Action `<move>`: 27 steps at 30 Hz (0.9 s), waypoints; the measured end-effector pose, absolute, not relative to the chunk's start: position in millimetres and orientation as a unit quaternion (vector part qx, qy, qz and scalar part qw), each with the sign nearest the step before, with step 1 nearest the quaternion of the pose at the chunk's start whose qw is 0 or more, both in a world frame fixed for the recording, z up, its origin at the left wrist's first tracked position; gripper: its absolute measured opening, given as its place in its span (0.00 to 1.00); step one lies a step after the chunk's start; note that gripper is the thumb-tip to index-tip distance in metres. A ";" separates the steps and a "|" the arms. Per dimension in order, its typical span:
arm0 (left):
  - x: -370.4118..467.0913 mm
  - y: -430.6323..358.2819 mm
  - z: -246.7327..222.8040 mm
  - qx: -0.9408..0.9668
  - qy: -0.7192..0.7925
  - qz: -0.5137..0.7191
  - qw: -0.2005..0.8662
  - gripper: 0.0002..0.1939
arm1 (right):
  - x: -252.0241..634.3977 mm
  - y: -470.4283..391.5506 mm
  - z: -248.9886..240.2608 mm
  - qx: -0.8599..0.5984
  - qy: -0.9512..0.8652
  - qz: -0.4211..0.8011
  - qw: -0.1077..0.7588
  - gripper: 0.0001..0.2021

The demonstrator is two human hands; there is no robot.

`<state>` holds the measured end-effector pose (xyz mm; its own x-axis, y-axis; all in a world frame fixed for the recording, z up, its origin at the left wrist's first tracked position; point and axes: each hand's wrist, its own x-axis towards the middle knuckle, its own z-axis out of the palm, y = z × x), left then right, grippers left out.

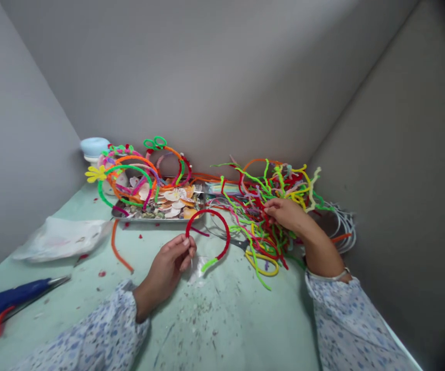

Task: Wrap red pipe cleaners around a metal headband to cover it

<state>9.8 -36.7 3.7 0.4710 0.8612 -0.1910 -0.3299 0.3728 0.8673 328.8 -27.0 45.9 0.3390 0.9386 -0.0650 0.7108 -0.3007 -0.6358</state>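
Note:
Near the middle of the table, my left hand [171,259] pinches one end of a curved red hoop [228,232] wrapped in fuzzy pipe cleaner. The hoop's other end is light green and points down toward the tabletop. My right hand [286,214] reaches into a tangled pile of coloured pipe cleaners [263,242] at the right; its fingertips are pressed together among red strands, and what they hold, if anything, is too small to tell. Scissors with yellow handles [263,264] lie at the pile's front edge.
A metal tray [160,224] holds shells and small stones, with decorated hoops [151,188] on it. A plastic bag [63,238], an orange pipe cleaner [116,247] and a blue glue gun [17,296] lie left. White bare hoops [344,224] are at the right; a wall stands behind.

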 end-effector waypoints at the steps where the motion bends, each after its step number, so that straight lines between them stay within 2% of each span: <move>1: 10.1 -37.0 4.1 0.398 0.332 0.393 0.760 0.07 | 328.2 -28.1 48.0 -0.776 -0.533 0.217 0.258 0.08; 7: 11.0 -37.6 4.9 0.401 0.329 0.395 0.758 0.07 | 324.7 -31.1 54.1 -0.773 -0.543 0.205 0.256 0.06; 12: 9.9 -37.0 3.3 0.405 0.329 0.391 0.758 0.08 | 323.3 -31.4 51.8 -0.722 -0.527 0.333 0.301 0.12; 14: 9.5 -37.2 3.3 0.407 0.332 0.388 0.757 0.08 | 324.2 -31.2 50.0 -0.716 -0.522 0.348 0.307 0.13; 22: 9.6 -38.2 5.4 0.411 0.338 0.385 0.754 0.09 | 315.2 -34.8 58.3 -0.721 -0.632 0.227 0.170 0.10; 24: 9.6 -38.2 5.1 0.412 0.336 0.386 0.754 0.09 | 309.3 -38.0 67.0 -0.723 -0.634 0.211 0.173 0.10; 27: 9.6 -37.9 4.0 0.419 0.326 0.387 0.753 0.09 | 306.3 -44.0 81.8 -0.746 -0.605 0.140 0.239 0.11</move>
